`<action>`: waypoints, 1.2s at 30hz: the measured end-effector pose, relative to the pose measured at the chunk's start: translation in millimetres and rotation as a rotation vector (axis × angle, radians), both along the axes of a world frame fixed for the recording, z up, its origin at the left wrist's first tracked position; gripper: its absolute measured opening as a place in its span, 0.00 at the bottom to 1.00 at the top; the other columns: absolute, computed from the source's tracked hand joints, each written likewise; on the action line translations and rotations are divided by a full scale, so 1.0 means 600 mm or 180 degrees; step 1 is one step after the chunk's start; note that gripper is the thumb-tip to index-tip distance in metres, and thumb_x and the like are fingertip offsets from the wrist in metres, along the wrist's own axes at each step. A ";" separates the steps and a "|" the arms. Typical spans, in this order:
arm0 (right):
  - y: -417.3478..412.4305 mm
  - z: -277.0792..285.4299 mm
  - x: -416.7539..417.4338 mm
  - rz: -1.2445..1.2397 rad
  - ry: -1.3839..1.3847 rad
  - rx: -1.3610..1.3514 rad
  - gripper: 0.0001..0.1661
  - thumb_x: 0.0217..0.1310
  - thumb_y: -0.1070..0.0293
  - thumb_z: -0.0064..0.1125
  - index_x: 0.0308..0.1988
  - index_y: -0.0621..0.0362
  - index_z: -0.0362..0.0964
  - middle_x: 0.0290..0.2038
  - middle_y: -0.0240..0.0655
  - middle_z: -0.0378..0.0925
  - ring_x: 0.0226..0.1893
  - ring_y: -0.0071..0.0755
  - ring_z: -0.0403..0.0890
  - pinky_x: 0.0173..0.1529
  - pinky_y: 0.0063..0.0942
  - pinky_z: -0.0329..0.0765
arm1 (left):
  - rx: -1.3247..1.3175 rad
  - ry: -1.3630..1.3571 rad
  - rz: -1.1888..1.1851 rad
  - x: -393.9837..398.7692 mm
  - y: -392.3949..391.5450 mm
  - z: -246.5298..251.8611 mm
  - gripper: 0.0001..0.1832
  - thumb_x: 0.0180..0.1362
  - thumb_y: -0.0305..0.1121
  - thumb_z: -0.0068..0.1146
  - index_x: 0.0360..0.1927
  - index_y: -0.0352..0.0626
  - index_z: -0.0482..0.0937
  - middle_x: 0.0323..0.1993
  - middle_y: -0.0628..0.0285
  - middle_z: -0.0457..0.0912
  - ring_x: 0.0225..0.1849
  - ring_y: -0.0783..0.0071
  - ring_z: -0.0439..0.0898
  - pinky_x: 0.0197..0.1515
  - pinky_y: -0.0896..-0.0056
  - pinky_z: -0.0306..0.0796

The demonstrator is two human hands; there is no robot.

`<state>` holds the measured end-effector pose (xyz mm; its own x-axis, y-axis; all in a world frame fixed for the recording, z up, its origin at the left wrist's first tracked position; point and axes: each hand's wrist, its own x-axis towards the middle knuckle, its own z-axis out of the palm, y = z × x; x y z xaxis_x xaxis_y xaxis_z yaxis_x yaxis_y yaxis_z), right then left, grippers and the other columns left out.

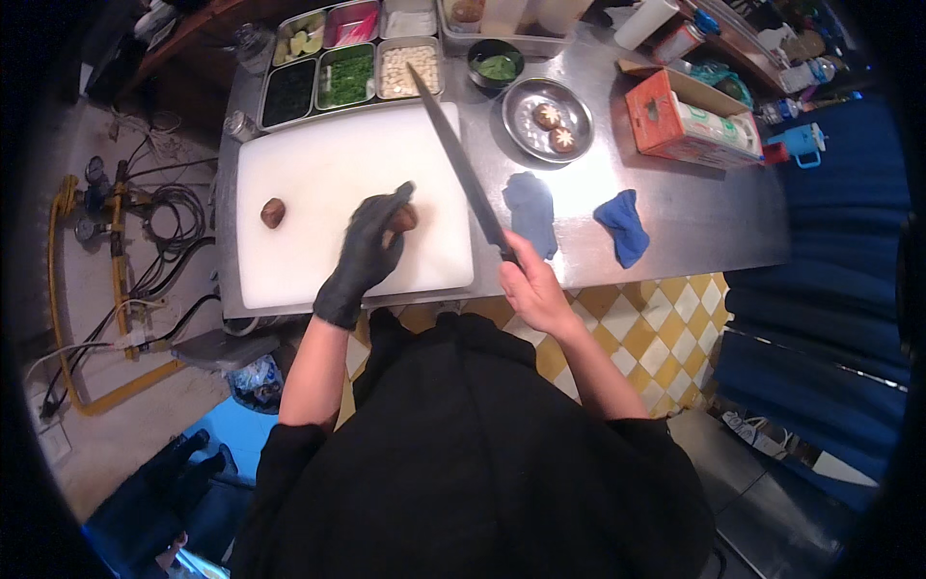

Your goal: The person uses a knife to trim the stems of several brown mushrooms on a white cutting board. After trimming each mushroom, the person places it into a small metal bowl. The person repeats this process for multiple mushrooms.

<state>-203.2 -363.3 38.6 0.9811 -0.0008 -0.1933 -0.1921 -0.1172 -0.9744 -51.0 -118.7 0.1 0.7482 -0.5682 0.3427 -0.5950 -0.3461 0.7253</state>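
My left hand, in a black glove, is closed around a brown mushroom cap over the white cutting board. In my bare right hand is the handle of a long kitchen knife. Its blade slants up and left across the board's right edge, the tip over the container of white cubes. Another brown mushroom cap lies by itself on the board's left side. Beyond the board, a round metal bowl holds two mushroom caps with pale star-shaped cuts.
Metal containers of chopped greens and other ingredients line the board's far edge. A dark bowl of green leaves stands beside them. Blue cloth and a grey-blue cloth lie right of the knife. An orange cardboard box stands farther right.
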 end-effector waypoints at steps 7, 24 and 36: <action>0.022 -0.018 -0.037 -0.0399 0.0228 0.0175 0.23 0.74 0.70 0.43 0.64 0.63 0.56 0.25 0.29 0.69 0.20 0.16 0.66 0.24 0.17 0.65 | -0.0041 -0.0020 0.0989 -0.002 0.052 -0.027 0.37 0.46 0.26 0.68 0.64 0.42 0.72 0.55 0.55 0.80 0.54 0.57 0.78 0.59 0.60 0.71; 0.027 -0.033 -0.034 -0.0549 0.0246 0.0134 0.22 0.73 0.74 0.41 0.63 0.62 0.57 0.24 0.28 0.70 0.18 0.15 0.67 0.22 0.15 0.65 | -0.1472 0.1615 0.1810 -0.008 0.147 -0.052 0.16 0.62 0.20 0.54 0.53 0.33 0.80 0.45 0.63 0.84 0.41 0.82 0.79 0.46 0.80 0.73; 0.035 -0.034 0.046 0.0170 -0.0080 0.0098 0.21 0.74 0.75 0.39 0.63 0.66 0.55 0.26 0.29 0.70 0.23 0.16 0.67 0.28 0.15 0.66 | -0.1291 0.1020 0.1882 -0.007 0.145 -0.086 0.13 0.60 0.20 0.55 0.48 0.36 0.84 0.41 0.62 0.87 0.37 0.83 0.80 0.44 0.80 0.74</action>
